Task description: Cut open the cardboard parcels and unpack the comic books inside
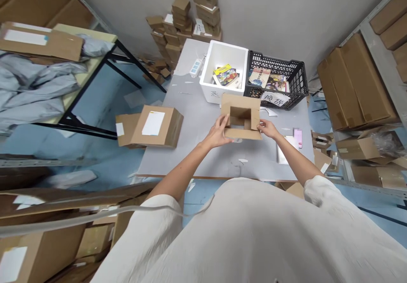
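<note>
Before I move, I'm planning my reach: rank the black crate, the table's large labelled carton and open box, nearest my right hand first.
1. Open cardboard box: touching right hand.
2. Black plastic crate: far side, right.
3. Large labelled carton: left side.

This is a packing room: cardboard boxes point(157, 126) stand around the worktop point(210, 164) and fill shelves.

A white paper sign point(275, 99) on the black plastic crate point(299, 78) carried large handwritten Chinese characters, apparently "换货". The handwritten mark point(214, 94) on the white foam box point(205, 89) and print on the colourful paper book covers point(226, 75) were too small to read.
</note>
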`<state>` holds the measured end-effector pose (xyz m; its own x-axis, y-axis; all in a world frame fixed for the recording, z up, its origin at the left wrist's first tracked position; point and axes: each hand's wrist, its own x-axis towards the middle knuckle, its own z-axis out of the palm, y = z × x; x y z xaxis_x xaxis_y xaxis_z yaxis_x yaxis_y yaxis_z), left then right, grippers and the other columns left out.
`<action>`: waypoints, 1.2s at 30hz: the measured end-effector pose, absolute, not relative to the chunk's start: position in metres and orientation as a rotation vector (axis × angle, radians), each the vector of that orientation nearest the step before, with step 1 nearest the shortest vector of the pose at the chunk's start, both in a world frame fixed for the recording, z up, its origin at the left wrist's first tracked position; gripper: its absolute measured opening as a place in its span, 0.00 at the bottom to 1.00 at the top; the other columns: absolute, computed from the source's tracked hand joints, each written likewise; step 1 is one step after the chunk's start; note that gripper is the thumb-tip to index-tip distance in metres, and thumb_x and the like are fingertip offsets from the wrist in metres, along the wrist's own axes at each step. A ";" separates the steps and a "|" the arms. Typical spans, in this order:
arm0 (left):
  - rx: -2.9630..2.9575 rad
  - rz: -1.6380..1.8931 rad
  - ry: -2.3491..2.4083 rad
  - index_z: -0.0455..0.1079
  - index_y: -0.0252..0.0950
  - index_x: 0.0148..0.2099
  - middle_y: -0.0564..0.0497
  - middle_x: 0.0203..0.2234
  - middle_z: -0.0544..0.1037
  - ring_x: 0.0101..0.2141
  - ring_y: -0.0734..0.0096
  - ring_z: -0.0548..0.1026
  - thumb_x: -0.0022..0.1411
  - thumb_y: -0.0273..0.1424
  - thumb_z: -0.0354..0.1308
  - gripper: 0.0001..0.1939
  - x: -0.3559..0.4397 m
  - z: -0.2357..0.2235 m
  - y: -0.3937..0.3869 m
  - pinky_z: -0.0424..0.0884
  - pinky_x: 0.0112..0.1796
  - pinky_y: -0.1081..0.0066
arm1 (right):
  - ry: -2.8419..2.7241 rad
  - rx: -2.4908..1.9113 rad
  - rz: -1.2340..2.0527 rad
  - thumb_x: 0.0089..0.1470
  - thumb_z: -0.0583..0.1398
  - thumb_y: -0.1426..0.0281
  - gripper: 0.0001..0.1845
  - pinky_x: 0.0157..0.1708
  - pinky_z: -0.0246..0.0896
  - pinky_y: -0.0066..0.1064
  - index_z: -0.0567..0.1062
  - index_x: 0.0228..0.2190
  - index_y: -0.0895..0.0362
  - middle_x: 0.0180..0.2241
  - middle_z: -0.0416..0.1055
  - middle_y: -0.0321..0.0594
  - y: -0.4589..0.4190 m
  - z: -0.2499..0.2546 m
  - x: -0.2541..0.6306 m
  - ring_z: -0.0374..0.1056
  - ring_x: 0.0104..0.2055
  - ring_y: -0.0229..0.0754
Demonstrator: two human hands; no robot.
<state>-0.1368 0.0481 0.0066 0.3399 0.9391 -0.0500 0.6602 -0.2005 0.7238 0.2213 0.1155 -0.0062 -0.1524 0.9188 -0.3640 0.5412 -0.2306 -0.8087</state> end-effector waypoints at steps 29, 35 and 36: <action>2.018 0.462 1.538 0.50 0.48 0.86 0.37 0.79 0.63 0.80 0.30 0.53 0.65 0.52 0.71 0.56 -0.130 0.007 0.074 0.35 0.77 0.28 | -1.555 -1.802 1.403 0.71 0.64 0.47 0.27 0.53 0.81 0.41 0.82 0.57 0.53 0.58 0.82 0.49 0.112 -0.013 0.200 0.81 0.58 0.53; 2.024 0.434 1.320 0.67 0.44 0.78 0.39 0.77 0.66 0.77 0.39 0.62 0.74 0.41 0.59 0.34 -0.060 0.006 0.063 0.58 0.75 0.38 | -1.464 -1.958 1.355 0.69 0.65 0.58 0.21 0.60 0.78 0.46 0.83 0.58 0.54 0.60 0.81 0.50 0.062 -0.016 0.271 0.80 0.58 0.51; 2.021 0.410 1.277 0.68 0.44 0.77 0.39 0.77 0.65 0.76 0.39 0.63 0.74 0.40 0.59 0.33 -0.047 0.004 0.060 0.61 0.74 0.39 | -1.444 -1.972 1.347 0.68 0.64 0.59 0.21 0.61 0.78 0.47 0.83 0.58 0.53 0.62 0.80 0.50 0.053 -0.018 0.285 0.79 0.59 0.51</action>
